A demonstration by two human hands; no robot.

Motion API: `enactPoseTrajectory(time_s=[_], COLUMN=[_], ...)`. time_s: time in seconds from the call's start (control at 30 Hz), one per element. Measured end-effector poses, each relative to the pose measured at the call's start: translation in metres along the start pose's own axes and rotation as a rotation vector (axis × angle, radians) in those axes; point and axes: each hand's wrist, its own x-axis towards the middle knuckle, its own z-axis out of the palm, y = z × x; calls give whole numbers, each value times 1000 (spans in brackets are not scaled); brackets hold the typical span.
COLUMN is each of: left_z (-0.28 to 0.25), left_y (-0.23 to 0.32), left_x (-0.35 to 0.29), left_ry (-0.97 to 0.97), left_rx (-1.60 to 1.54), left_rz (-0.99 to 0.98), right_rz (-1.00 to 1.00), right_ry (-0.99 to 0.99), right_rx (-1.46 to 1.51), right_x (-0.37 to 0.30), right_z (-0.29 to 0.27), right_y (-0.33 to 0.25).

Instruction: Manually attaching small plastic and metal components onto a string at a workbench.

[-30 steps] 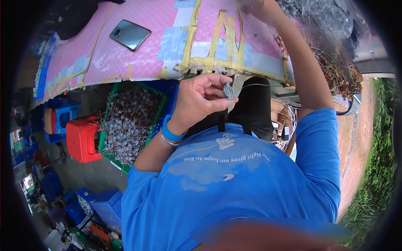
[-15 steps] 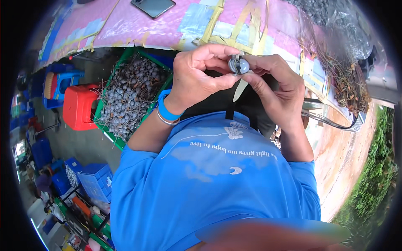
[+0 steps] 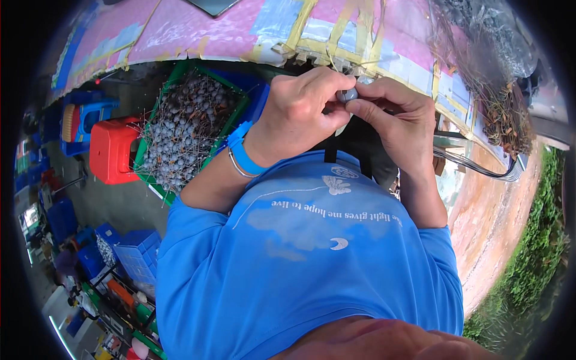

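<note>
Close to the table's near edge, both hands meet over a small shiny grey ball (image 3: 347, 95). My left hand (image 3: 303, 105) is closed, its thumb and bent forefinger pinching the ball from the left. From the right, my right hand (image 3: 396, 111) pinches at the same ball with thumb and forefinger. Fingers cover much of the ball, and any wire on it is hidden. A green crate (image 3: 157, 120) at the left holds a heap of similar grey balls (image 3: 174, 144) on thin stems.
The table (image 3: 192, 33) has a pink, tape-patched cover with a dark flat device (image 3: 213, 5) at its far edge. Brown stems (image 3: 501, 129) and clear plastic (image 3: 501, 48) lie at the right. A red stool (image 3: 111, 153) and blue crates (image 3: 137, 255) stand left.
My left hand has turned over, its knuckles now facing up, and has closed in on the ball. The ball is more covered than before. The view has shifted slightly.
</note>
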Motion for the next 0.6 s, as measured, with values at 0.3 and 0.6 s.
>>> enactPoseTrajectory(time_s=[0.3, 0.6], left_z=[3, 19], left_y=[-7, -1], left_x=[10, 8], left_ry=[-60, -71], left_rx=[-155, -526], left_rz=[-92, -281], right_rz=[9, 17], right_ry=[-57, -203], right_rx=[391, 828], right_x=[15, 18], right_z=[-16, -10], right_y=[24, 39])
